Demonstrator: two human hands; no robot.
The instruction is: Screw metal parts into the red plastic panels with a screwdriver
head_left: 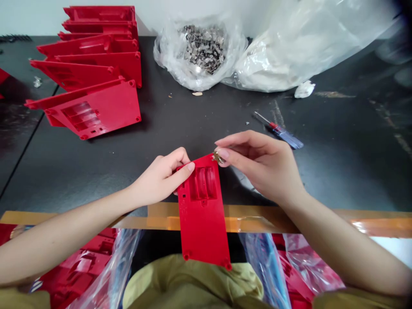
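Observation:
My left hand [162, 178] grips the top left edge of a red plastic panel [202, 219], which hangs over the table's front edge above my lap. My right hand [260, 165] pinches a small metal clip [218, 157] at the panel's top right corner, beside its recessed slots. Both hands have their fingers closed on what they hold.
A stack of red panels [93, 68] lies at the back left of the dark table [161, 124]. A clear bag of metal clips [202, 49] and a larger plastic bag [299, 47] sit at the back. A screwdriver [278, 130] lies right of centre. Bags with more red parts [86, 266] hang below.

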